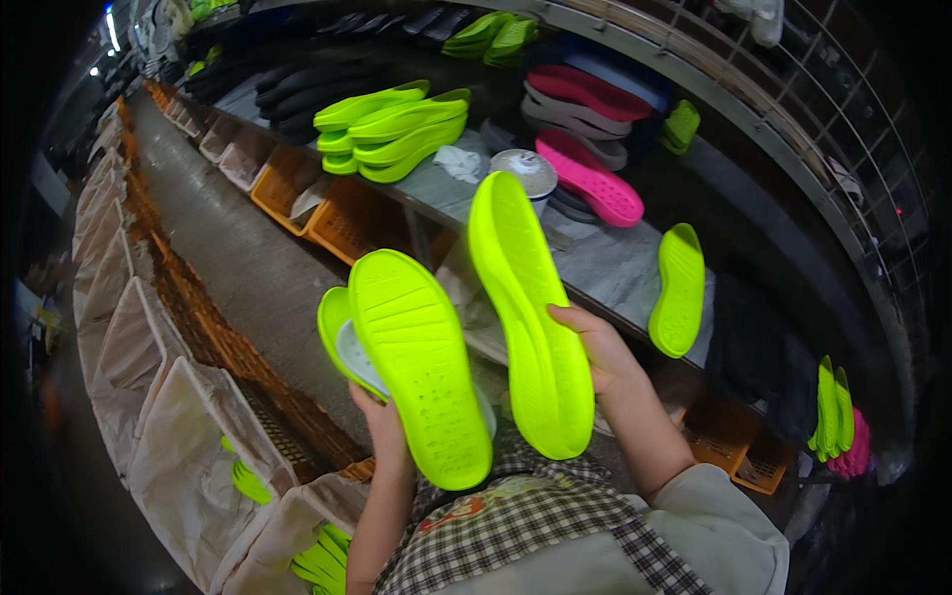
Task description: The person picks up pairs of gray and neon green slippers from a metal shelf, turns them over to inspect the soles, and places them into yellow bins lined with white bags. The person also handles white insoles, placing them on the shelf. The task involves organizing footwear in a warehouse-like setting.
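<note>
My right hand [603, 352] grips a neon yellow-green shoe sole [516, 288] by its outer edge, the thumb on its rim. The sole stands nearly upright in front of me, its raised side wall facing me. Beside it, my left hand [385, 416] holds a neon shoe sole [416, 357] in a small bundle. Behind that sole show a pale grey-white sole-shaped piece [355, 352] and another neon sole [330, 317]. Most of the left fingers are hidden behind the bundle. The soles in my two hands are apart.
A grey bench holds stacked neon soles [412, 129], a white tub [524, 174], a pink sole [590, 178] and a single neon sole [678, 288]. Orange crates [357, 218] stand below it. Cloth-lined bins [188, 466] with neon soles line the left. A wire grid [843, 89] rises at upper right.
</note>
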`<state>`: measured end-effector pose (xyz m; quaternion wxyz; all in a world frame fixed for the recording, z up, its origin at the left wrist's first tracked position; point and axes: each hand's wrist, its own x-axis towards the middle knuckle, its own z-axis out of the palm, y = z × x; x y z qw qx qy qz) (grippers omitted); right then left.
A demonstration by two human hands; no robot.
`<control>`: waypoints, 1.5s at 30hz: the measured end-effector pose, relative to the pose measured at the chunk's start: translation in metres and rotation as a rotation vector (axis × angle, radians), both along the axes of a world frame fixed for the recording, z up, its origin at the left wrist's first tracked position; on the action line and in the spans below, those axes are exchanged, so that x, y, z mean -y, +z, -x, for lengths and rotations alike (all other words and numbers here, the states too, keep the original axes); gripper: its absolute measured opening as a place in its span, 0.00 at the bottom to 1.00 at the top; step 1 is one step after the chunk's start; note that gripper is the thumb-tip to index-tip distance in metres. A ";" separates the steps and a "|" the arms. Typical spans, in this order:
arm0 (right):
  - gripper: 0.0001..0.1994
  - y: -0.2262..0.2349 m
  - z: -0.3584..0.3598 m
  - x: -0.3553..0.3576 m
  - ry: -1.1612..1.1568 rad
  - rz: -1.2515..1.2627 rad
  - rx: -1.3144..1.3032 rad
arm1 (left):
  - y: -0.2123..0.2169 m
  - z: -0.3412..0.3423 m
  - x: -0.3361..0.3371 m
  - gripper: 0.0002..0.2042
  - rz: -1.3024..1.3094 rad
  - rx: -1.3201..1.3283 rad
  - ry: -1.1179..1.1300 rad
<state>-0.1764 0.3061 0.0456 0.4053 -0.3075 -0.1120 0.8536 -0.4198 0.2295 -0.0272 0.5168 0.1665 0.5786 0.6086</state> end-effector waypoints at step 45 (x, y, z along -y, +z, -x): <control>0.35 0.019 -0.014 -0.003 0.095 -0.227 -1.056 | -0.027 0.005 0.001 0.38 0.003 -0.046 0.054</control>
